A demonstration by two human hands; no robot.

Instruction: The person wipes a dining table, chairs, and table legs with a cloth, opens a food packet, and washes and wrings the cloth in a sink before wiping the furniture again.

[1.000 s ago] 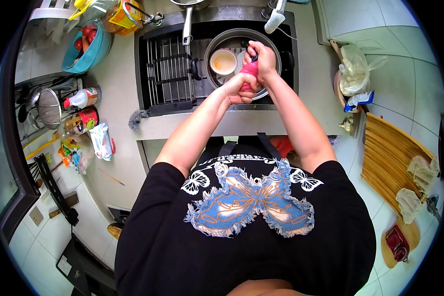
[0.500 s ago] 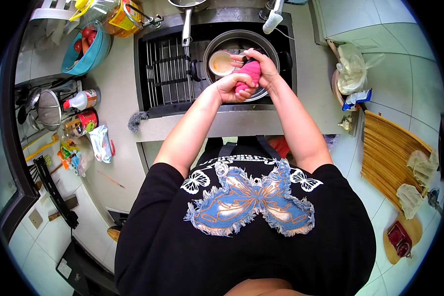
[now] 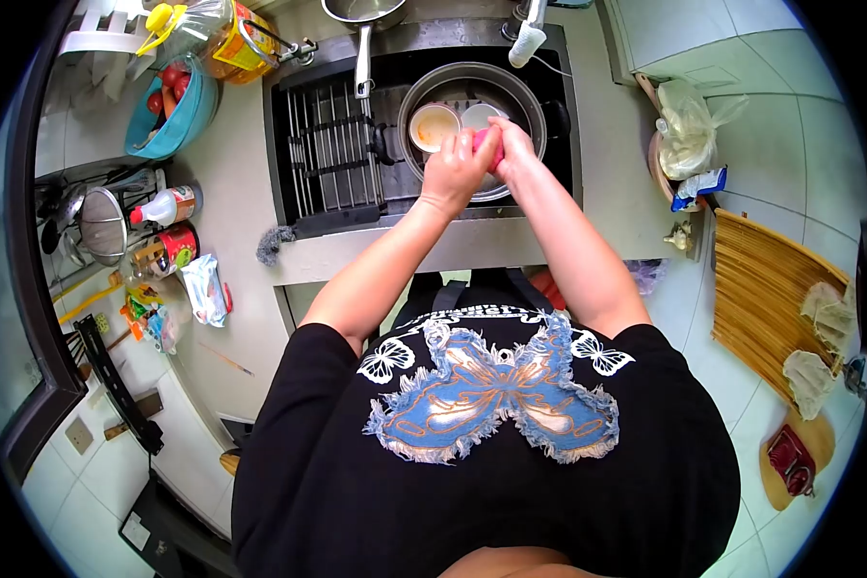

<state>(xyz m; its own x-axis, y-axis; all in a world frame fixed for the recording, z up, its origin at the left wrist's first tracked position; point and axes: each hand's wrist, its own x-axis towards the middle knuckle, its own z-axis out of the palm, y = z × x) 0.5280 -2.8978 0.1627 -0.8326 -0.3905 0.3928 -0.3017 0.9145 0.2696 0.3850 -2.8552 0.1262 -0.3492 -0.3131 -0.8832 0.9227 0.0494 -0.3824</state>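
Note:
Both hands are closed around a bright pink cloth (image 3: 488,144), and most of it is hidden between the fingers. My left hand (image 3: 455,175) grips it from the left, and my right hand (image 3: 515,149) wraps it from the right. Beneath them a wide metal pot (image 3: 528,91) with dark handles stands in the sink. Inside the pot sit a white bowl (image 3: 434,126) with orange residue and a second pale bowl (image 3: 481,115), partly covered by my right hand.
A slatted drying rack (image 3: 326,144) spans the sink's left side, under a saucepan's handle (image 3: 363,63). The faucet (image 3: 527,43) hangs at the back. A blue basket (image 3: 188,125) of vegetables, a grey scrubber (image 3: 274,246) and bottles (image 3: 170,205) are on the left counter.
My hands have drawn closer together and rotated around the pink cloth, so less of it shows. The second bowl has come into sight behind them. The view has shifted slightly.

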